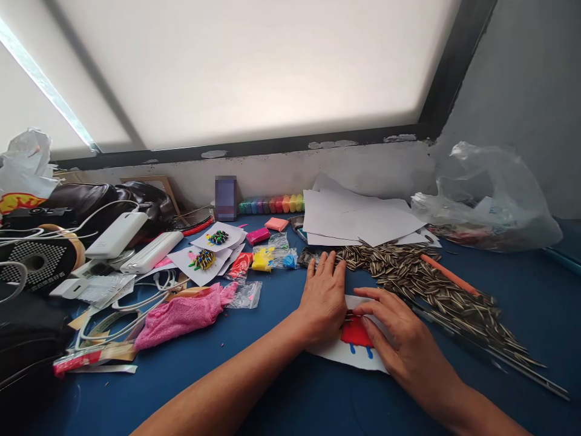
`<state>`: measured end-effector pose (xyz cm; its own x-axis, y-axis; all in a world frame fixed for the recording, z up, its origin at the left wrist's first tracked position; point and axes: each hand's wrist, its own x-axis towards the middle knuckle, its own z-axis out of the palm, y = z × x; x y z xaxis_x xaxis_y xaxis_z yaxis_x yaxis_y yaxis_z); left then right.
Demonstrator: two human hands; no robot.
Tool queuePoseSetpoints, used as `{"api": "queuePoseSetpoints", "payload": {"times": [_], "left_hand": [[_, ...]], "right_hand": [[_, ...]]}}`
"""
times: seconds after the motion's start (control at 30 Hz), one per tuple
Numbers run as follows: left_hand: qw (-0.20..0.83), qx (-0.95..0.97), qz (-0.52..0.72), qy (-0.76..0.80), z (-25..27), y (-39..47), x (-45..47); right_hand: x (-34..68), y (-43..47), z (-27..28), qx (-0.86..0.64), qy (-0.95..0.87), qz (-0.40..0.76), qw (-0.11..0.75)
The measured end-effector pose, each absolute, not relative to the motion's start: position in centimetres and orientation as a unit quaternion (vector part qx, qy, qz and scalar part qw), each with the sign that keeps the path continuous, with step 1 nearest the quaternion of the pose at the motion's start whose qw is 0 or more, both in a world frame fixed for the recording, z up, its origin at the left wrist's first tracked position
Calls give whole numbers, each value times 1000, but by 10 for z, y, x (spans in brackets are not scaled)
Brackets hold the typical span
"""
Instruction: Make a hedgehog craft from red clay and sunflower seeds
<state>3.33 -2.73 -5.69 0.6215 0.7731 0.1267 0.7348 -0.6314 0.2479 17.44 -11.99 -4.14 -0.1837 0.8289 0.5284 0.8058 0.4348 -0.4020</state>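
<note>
On a white sheet of paper [329,349] lies a flat red clay shape [356,332] with small blue clay legs below it. My left hand [324,300] rests palm down on the paper's left part, fingers stretched out towards the sunflower seeds [417,272]. Over the red clay, my right hand [403,339] has its thumb and fingertips close together at a dark sunflower seed [349,313] by the clay's upper edge. The fingers partly hide the seed and the top of the clay shape.
A long orange stick [449,275] lies on the seed pile, with metal tweezers [526,366] in front. White paper sheets [358,215] and a plastic bag [494,200] sit behind. Leftward are clay packets [263,258], seed-covered clay pieces [203,260], a pink cloth [186,318] and cables.
</note>
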Motion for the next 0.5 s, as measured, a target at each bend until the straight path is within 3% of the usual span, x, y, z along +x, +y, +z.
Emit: {"api": "queuePoseSetpoints", "payload": {"times": [0.5], "left_hand": [[103, 894, 103, 423, -52, -28, 33]], "right_hand": [[175, -123, -47, -516, -786, -40, 339]]}}
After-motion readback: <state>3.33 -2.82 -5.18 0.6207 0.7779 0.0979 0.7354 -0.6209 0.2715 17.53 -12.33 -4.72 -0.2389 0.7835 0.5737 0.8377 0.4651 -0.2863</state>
